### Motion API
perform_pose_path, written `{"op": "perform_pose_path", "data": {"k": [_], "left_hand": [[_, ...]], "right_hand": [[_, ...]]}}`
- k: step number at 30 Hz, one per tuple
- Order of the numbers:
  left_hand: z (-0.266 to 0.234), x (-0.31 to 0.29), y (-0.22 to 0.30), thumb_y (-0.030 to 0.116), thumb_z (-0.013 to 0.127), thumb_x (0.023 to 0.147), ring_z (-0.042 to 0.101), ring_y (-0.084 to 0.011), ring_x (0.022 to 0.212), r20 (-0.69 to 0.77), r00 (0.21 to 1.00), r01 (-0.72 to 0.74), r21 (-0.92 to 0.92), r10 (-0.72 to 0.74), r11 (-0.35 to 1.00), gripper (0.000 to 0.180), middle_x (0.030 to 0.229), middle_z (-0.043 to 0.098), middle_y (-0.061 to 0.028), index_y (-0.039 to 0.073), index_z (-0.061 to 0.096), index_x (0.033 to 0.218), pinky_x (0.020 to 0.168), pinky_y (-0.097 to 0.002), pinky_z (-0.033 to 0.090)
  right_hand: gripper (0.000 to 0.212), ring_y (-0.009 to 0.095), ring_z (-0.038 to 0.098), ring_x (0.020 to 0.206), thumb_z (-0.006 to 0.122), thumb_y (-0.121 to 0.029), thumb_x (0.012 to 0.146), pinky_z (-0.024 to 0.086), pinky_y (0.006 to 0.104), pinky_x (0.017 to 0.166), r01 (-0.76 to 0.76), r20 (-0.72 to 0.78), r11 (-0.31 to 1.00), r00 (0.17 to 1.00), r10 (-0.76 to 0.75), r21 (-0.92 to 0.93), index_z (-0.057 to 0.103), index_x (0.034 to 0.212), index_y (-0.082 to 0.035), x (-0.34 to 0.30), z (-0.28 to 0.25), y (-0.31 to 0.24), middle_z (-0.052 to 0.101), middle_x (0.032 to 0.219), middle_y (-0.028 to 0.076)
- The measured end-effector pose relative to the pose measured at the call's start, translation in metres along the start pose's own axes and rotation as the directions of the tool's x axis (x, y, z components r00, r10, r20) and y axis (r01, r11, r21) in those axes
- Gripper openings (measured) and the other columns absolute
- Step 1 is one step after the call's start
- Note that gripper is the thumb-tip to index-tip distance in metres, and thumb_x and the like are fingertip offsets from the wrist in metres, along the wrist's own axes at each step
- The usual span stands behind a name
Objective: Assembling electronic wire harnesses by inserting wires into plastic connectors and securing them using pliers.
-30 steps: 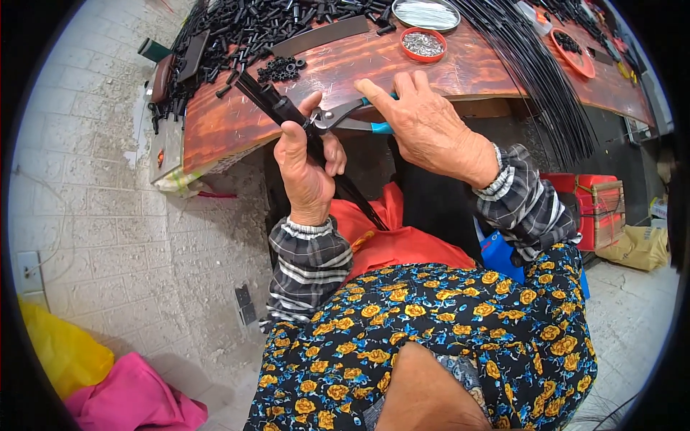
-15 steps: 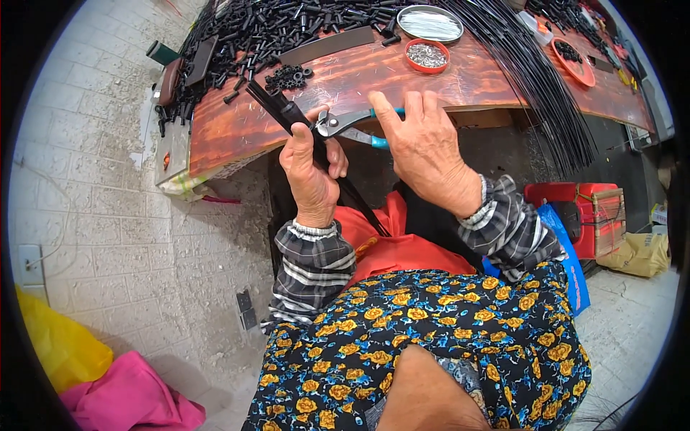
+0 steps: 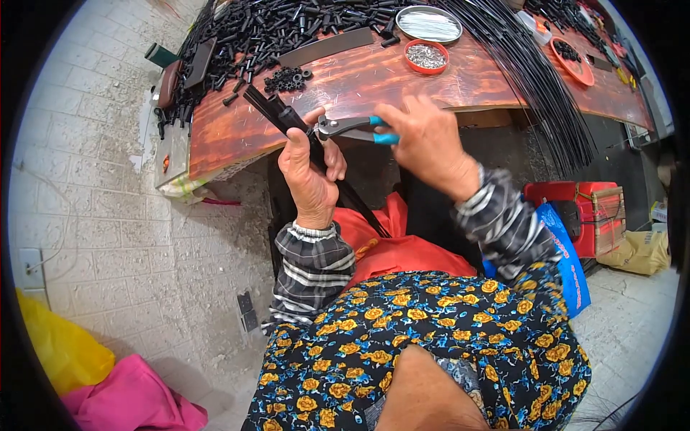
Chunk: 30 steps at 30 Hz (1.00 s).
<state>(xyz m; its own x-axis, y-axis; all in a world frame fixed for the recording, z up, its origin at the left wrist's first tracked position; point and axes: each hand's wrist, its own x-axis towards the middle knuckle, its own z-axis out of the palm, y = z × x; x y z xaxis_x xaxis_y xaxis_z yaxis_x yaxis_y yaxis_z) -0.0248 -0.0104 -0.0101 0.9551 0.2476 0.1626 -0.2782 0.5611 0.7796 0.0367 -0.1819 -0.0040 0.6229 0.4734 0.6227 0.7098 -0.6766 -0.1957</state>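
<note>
My left hand (image 3: 310, 171) grips a bundle of thin black rods (image 3: 277, 115) that slants from the wooden table (image 3: 359, 86) down toward my lap. A black sleeve sits on the bundle just above my fingers. My right hand (image 3: 425, 141) holds blue-handled pliers (image 3: 350, 127). The metal jaws of the pliers touch the bundle right at my left thumb.
A heap of short black tubes (image 3: 273, 29) covers the table's far left. A small pile of black rings (image 3: 287, 77), a red dish of metal bits (image 3: 426, 56), a round metal lid (image 3: 429, 23) and a long sheaf of black rods (image 3: 535, 79) lie beyond. A red box (image 3: 582, 215) stands at right.
My right hand has taken the pliers and swung them left until the jaws meet the bundle. My left hand has held the bundle nearly still.
</note>
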Motion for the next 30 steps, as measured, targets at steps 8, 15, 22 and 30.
{"op": "perform_pose_path", "data": {"k": [8,15,22,30], "left_hand": [[0.015,-0.008,-0.001,0.033,0.067,0.087,0.040,-0.0073,0.042,0.109,0.994,-0.017,0.001,0.017,1.000,0.055,0.057,0.046,0.0003,-0.005,0.051,0.124,0.039,-0.0226,0.031],[0.020,-0.007,-0.001,0.011,0.069,0.084,0.037,-0.0058,0.042,0.077,0.993,0.084,0.014,-0.085,0.996,0.037,0.054,0.045,0.0029,-0.005,0.058,0.115,0.040,-0.0225,0.029],[0.023,-0.008,-0.005,0.012,0.075,0.076,0.043,-0.0051,0.044,0.079,0.996,0.040,0.014,-0.041,0.999,0.051,0.058,0.050,0.0020,-0.006,0.055,0.120,0.041,-0.0205,0.032],[0.025,-0.009,-0.001,0.006,0.071,0.079,0.039,-0.0040,0.043,0.037,0.992,0.119,0.041,-0.121,0.992,0.037,0.057,0.048,0.0032,-0.005,0.059,0.112,0.040,-0.0205,0.029]], "right_hand": [[0.051,0.021,0.064,0.061,0.077,-0.014,0.066,0.049,0.0311,0.055,-0.442,0.861,0.758,0.406,-0.307,0.479,0.061,0.112,0.001,0.063,-0.057,0.045,0.063,0.065,0.007],[0.036,0.023,0.060,0.070,0.066,-0.010,0.068,0.044,0.0368,0.057,-0.370,0.842,0.793,0.443,-0.308,0.485,0.053,0.100,0.002,0.042,-0.060,0.039,0.058,0.075,0.013],[0.039,0.019,0.061,0.057,0.066,-0.025,0.080,0.046,0.0316,0.049,-0.269,0.669,0.763,0.691,-0.272,0.588,0.057,0.107,0.003,0.028,-0.055,0.049,0.061,0.065,0.009],[0.033,0.038,0.054,0.070,0.058,-0.010,0.071,0.044,0.0458,0.063,0.206,0.367,0.926,0.873,-0.321,0.317,0.050,0.102,0.000,0.017,-0.066,0.036,0.051,0.075,0.014]]}}
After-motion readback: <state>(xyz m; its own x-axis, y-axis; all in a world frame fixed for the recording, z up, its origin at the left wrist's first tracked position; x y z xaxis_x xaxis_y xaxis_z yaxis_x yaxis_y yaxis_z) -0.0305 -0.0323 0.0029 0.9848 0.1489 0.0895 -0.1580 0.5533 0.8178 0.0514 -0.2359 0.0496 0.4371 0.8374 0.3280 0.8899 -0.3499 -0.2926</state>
